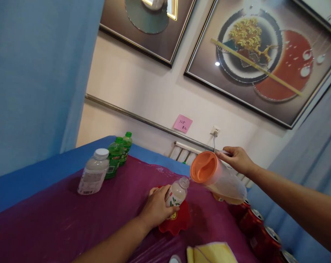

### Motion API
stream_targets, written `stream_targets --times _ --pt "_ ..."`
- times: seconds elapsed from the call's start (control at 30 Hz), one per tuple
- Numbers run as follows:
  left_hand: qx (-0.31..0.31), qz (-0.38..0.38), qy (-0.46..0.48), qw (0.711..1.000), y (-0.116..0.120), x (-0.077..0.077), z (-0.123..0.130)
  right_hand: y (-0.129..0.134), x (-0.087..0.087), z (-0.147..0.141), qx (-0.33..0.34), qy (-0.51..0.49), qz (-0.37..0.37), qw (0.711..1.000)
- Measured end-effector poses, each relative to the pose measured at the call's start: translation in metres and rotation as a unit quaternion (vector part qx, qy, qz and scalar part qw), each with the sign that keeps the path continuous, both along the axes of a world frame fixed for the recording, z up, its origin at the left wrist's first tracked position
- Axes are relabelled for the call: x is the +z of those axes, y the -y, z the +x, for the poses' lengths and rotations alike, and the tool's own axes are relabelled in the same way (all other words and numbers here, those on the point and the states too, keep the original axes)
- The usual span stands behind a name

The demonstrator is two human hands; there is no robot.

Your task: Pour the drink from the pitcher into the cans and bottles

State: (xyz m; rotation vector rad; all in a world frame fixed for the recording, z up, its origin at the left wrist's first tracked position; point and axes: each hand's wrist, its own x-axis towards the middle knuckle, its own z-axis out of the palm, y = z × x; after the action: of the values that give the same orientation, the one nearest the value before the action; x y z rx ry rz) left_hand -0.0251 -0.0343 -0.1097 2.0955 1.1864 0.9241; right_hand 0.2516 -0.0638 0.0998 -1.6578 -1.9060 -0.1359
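Observation:
Near the middle of the table, my left hand (158, 207) is wrapped round a small clear bottle (177, 193) with a white label and an uncapped neck. The bottle leans to the right over a red scalloped mat (179, 219). My right hand (236, 159) grips the handle of a translucent pitcher (225, 182). This pitcher is tipped to the left, and its orange lid (205, 167) is close beside the bottle's mouth. Whether liquid is flowing between them is too small to tell.
A white-capped bottle (93, 173) and two green bottles (115, 155) stand at the left. Several red cans (264, 241) line the right edge. A yellow cloth (213, 253) and a white cap (175, 259) lie at the front of the purple-covered table (53, 219).

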Motion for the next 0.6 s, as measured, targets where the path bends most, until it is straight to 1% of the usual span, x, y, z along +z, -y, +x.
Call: stream_targets --times 0.6 --pt "0.004 0.009 0.011 1.000 0.0015 0.0000 0.0006 -0.0011 -0.0015 -0.0004 0.012 0.000 0.006 1.000"
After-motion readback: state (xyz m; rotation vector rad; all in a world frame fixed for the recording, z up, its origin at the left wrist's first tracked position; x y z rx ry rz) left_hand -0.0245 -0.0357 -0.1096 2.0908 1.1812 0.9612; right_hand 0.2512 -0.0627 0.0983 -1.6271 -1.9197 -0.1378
